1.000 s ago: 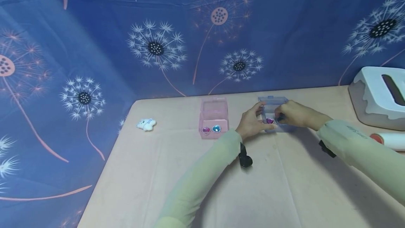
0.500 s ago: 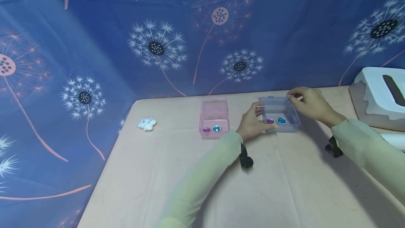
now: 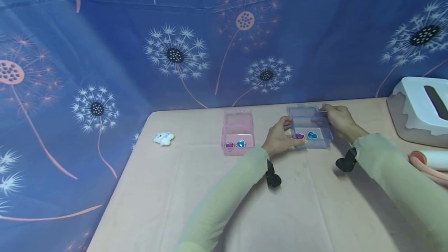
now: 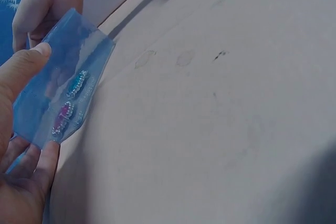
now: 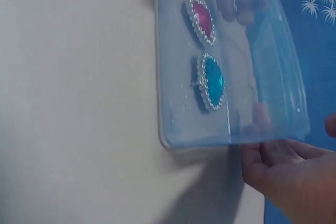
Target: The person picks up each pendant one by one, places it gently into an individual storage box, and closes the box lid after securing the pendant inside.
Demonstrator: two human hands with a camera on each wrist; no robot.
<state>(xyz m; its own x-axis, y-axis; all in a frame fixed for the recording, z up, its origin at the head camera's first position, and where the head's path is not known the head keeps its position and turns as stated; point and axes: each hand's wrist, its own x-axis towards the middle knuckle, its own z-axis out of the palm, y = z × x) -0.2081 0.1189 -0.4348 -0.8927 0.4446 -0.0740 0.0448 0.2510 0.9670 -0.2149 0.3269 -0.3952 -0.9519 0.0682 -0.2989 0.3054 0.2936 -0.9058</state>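
Note:
A clear blue plastic box (image 3: 320, 143) stands on the table with its lid (image 3: 304, 111) raised at the back. Inside lie a pink gem (image 5: 202, 20) and a teal gem (image 5: 212, 82), both rimmed with silvery beads. My left hand (image 3: 278, 138) grips the box's left side, thumb over the front and fingers round the side. At the back right corner, my right hand (image 3: 341, 121) holds the box by its right side and lid edge; some of its fingers show through the clear plastic. To the left, an open pink box (image 3: 237, 151) holds a pink gem (image 3: 229, 144) and a blue gem (image 3: 240, 143).
A small white bear-shaped piece (image 3: 163, 138) lies at the table's left. At the right edge stand a white-topped tissue box (image 3: 425, 100) and a white roll (image 3: 435, 159) with a pink handle. A blue dandelion-print cloth (image 3: 210, 49) hangs behind the table.
My right hand has left the teal gem inside the blue box, moved out to the right, then come in at the box's back right corner. My left hand has kept its grip.

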